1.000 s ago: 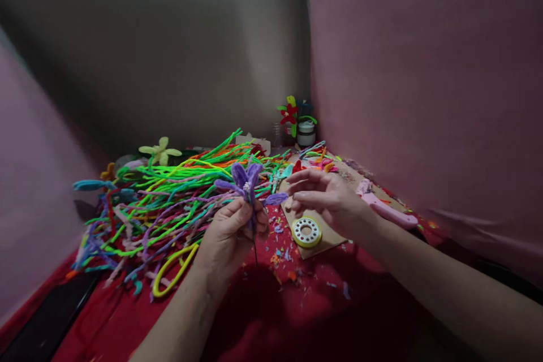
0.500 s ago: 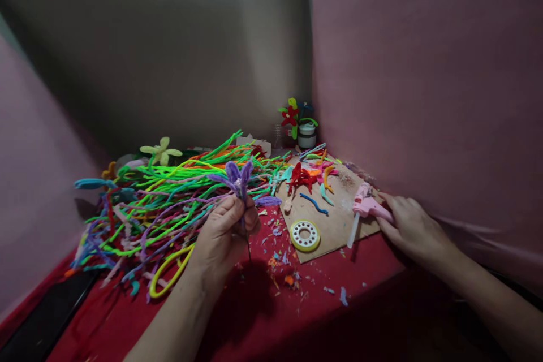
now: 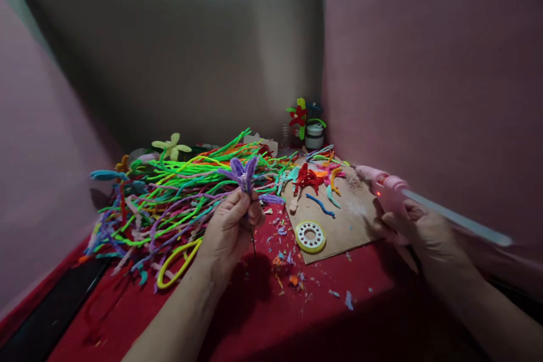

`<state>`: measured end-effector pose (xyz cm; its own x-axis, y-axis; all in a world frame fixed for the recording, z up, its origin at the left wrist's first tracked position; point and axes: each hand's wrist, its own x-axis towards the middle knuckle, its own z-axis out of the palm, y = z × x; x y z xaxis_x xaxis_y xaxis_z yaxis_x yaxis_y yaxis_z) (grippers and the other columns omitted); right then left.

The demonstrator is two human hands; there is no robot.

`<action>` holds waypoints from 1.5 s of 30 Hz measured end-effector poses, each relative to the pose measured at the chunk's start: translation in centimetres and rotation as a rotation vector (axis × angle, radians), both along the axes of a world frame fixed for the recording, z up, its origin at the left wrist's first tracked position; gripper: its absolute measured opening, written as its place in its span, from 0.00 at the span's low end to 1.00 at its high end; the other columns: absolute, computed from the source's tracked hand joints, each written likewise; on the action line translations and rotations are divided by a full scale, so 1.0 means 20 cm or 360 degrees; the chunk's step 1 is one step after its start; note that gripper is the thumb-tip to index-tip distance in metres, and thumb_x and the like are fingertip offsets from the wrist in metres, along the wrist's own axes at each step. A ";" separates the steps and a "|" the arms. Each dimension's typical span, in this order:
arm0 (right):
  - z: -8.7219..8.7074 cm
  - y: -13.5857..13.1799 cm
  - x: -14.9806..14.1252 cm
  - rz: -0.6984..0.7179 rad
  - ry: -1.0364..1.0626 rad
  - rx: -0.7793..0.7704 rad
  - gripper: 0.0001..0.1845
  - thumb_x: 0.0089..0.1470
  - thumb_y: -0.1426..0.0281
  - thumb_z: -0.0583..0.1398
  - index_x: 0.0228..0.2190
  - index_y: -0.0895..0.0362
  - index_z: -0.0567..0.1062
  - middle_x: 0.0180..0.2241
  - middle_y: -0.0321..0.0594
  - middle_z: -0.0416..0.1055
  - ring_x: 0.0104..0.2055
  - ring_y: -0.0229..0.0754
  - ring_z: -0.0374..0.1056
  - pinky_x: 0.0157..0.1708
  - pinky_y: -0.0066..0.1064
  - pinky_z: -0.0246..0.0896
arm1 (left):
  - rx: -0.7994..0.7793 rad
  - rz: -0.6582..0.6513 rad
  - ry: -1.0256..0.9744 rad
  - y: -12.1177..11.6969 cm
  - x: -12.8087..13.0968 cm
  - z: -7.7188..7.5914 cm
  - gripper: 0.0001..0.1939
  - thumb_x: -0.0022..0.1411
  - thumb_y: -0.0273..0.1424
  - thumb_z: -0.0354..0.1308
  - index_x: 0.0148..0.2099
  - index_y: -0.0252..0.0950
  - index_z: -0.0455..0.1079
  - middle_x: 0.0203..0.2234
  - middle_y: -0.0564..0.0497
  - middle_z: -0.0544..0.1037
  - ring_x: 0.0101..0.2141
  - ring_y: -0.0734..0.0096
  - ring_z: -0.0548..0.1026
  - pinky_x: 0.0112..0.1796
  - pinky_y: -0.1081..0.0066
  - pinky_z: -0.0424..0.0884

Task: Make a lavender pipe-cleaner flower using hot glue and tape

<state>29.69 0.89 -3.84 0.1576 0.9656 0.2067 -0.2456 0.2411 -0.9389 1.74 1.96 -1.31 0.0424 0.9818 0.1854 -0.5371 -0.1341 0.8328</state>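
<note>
A purple pipe-cleaner flower stands upright in my left hand, which is closed around its base. The thin dark stem pokes out below my fingers. On the right, my right hand is wrapped round the handle of a pink hot glue gun. A long clear glue stick sticks out of the gun's back, and a small red light glows on its side. The nozzle points left, above the piece of cardboard. One loose purple petal lies just beyond my left hand.
A big heap of coloured pipe cleaners spreads over the left of the red cloth. On the cardboard are a yellow-edged tape roll and red pipe-cleaner pieces. Behind stands a small pot with pipe-cleaner flowers. Scraps litter the cloth.
My right hand has lifted the glue gun off the cardboard and turned it, so its glue stick now points right. My left hand still holds the flower. The view has shifted slightly.
</note>
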 end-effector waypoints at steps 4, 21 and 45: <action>0.07 0.01 -0.24 0.0330 0.0486 -0.0093 0.12 0.39 0.69 0.67 0.30 0.56 0.74 0.26 0.35 0.67 0.24 0.33 0.62 0.23 0.24 0.62 | 0.0051 -0.0046 0.0035 -0.02 0.01 0.00 0.10 0.51 0.34 0.64 0.30 0.33 0.70 0.15 0.56 0.65 0.19 0.79 0.62 0.23 0.76 0.59; 0.17 0.09 -0.60 0.0806 0.0373 -0.0314 0.15 0.38 0.71 0.66 0.28 0.59 0.66 0.17 0.30 0.66 0.17 0.30 0.61 0.17 0.22 0.53 | -0.0043 -0.0170 0.0028 -0.06 0.03 0.01 0.09 0.51 0.33 0.64 0.30 0.32 0.71 0.18 0.53 0.70 0.18 0.80 0.65 0.23 0.77 0.61; 0.12 0.07 -0.37 0.0653 0.0239 -0.0072 0.15 0.47 0.61 0.61 0.34 0.58 0.76 0.29 0.38 0.70 0.22 0.32 0.61 0.17 0.23 0.56 | 0.0036 0.0045 -0.0057 -0.03 0.01 0.02 0.08 0.51 0.32 0.64 0.31 0.32 0.71 0.21 0.51 0.73 0.23 0.77 0.70 0.27 0.77 0.66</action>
<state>22.24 2.20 -1.48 -0.2156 0.9621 0.1670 -0.4472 0.0548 -0.8928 1.93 1.43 -1.01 0.0077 0.9780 0.2086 -0.5624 -0.1682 0.8096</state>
